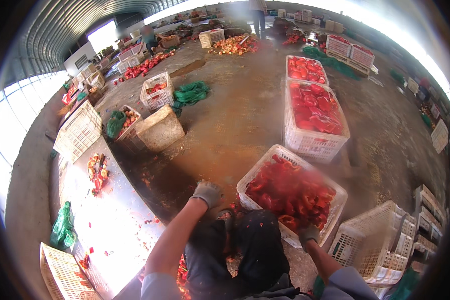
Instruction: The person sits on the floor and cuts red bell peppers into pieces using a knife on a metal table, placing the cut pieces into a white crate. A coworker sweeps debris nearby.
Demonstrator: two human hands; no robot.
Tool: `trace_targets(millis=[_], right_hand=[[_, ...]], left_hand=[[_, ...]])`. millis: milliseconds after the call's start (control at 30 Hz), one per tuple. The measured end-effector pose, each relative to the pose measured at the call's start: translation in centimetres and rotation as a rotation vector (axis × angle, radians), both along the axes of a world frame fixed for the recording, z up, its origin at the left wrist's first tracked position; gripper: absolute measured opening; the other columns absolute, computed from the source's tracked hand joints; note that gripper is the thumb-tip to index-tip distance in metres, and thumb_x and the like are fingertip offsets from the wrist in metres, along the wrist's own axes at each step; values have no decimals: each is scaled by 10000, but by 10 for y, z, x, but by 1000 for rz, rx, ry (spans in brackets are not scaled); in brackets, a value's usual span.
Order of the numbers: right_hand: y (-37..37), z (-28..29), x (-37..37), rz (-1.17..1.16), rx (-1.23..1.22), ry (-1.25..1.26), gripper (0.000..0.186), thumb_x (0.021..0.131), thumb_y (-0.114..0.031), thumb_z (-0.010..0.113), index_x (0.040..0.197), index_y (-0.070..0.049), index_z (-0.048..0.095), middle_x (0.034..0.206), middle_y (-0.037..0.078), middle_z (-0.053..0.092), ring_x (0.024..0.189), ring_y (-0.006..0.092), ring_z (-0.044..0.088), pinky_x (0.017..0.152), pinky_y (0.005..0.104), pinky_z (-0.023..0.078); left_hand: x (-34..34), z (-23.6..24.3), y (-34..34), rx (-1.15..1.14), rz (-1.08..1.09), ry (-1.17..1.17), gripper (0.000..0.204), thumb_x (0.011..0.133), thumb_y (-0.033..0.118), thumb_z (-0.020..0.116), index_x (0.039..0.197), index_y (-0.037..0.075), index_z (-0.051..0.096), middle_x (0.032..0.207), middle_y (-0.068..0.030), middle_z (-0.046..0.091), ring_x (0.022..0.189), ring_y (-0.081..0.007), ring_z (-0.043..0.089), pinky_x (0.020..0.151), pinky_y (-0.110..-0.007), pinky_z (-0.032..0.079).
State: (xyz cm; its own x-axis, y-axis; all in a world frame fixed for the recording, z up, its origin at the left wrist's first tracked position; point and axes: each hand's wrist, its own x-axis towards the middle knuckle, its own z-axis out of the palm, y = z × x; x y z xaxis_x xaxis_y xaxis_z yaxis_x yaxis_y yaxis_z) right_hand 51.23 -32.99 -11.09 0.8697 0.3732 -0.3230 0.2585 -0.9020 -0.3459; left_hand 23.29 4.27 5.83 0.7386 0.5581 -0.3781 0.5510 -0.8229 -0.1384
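Note:
A white plastic crate (330, 227) full of red pepper pieces (290, 190) stands on the floor just right of my knees. My right hand (309, 234), in a grey glove, grips the near rim of this crate; its fingertips are partly hidden. My left hand (207, 194), also gloved in grey, is held out over the floor in front of my left knee. Its fingers are loosely apart, and nothing shows in them. Left of that arm is a shiny metal table (117, 220) with scraps and some cut pepper pieces (97, 172) on it.
Two more crates of red peppers (317, 107) stand ahead. Empty white crates (375, 240) are at my right, with another crate (67, 275) at lower left. A pale block-like box (160, 129) and green netting (191, 93) lie ahead left. Two people are far off.

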Motion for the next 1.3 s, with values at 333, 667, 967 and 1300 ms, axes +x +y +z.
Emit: trace_targets(millis=[333,667,967,1300], right_hand=[[0,-12,0,28,27,-40,363,893,-239,686,1127,13,802,1172,292,785,1133,446,769,960,528,628],[-4,-23,7,168,-97,-54,371,923,-282,661,1103,6,812,1225,280,778,1180,413,763,982,512,622],[-2,-13,1,590,-460,-196,328,1040,-275,587,1180,-158,859,1285,152,786,1224,325,746,1005,439,594],[-12,1,0,394,-217,-136,348,979,-318,634,1142,-75,823,1202,236,786,1170,398,756,984,498,610]], left_hand=[[53,0,-33,-202,-48,70,518,881,428,766,1316,152,814,1360,-165,778,1238,-352,760,1042,-499,603],[62,-40,-43,-153,-55,36,405,1022,319,618,1326,126,804,1373,-144,779,1234,-339,765,1068,-520,574],[65,3,-54,-57,-249,96,400,1076,295,530,1320,142,809,1386,-120,781,1268,-325,754,1074,-529,548],[67,-1,-50,-110,-156,184,401,1064,289,560,1317,114,817,1418,-132,765,1306,-330,739,1148,-531,512]])
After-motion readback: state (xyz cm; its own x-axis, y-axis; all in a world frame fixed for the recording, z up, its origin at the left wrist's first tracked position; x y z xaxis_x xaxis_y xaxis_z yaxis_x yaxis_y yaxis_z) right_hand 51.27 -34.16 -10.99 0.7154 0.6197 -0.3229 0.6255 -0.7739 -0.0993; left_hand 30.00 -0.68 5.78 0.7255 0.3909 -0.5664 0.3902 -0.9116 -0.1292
